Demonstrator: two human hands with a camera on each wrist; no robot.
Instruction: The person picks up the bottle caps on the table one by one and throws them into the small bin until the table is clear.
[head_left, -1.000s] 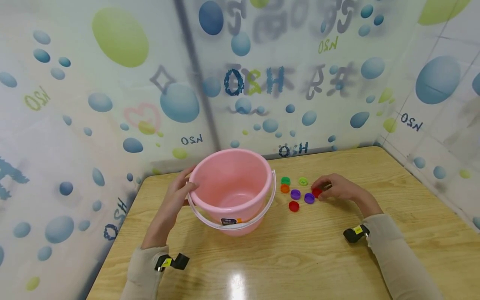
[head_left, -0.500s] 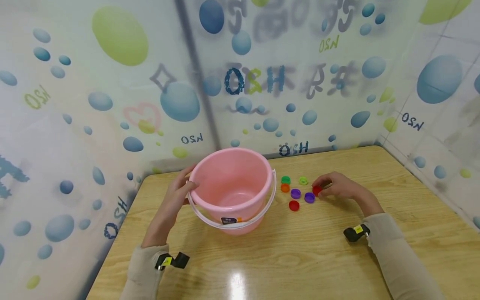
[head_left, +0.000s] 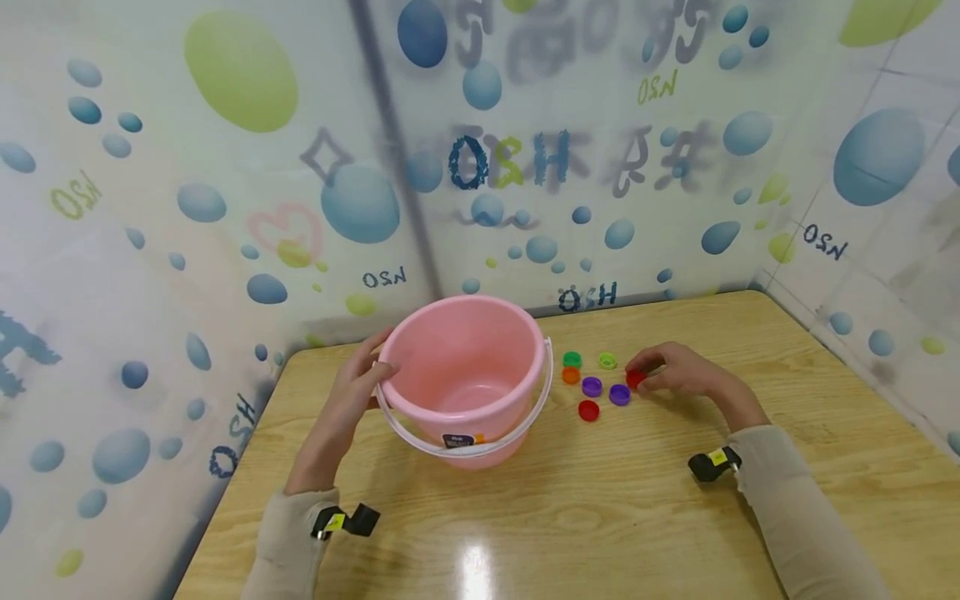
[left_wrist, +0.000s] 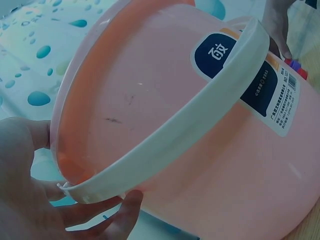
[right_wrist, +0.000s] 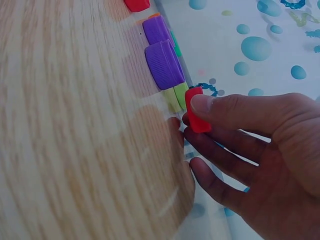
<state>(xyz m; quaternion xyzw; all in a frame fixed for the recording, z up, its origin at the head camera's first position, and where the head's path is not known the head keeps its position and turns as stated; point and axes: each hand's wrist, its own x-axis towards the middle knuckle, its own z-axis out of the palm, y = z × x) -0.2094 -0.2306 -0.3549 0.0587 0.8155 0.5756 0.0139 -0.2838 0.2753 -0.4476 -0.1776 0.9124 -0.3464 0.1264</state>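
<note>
Barely shifting since the earlier frame, at most raising a red cap point(head_left: 634, 379) by a trace. Head view: working with both hands well apart, gripping the left side of the rim of a pink bucket point(head_left: 450, 346) with the left hand point(head_left: 347, 392), and pinching the red cap with the right hand point(head_left: 678, 372) just beside a purple cap point(head_left: 619, 395), over the wooden table point(head_left: 525, 517) to the right of the bucket. Left wrist view: curling round the rim near one end of the white handle point(left_wrist: 175, 134); judging by the thin, glossy wall, probably dealing with a light, slightly springy vessel, hence calling for a hold at the stiffer rim rather than on the smooth side or the swinging handle. Right wrist view: pinching the red cap by its side wall between thumb and fingertips, leaving any gap above the table impossible to tell; presumably handling light, hard plastic, scarcely fragile but apt to skid under an off-centre squeeze, so favouring opposite points of the side wall, with any ridges like those on the purple cap probably adding friction.
</note>
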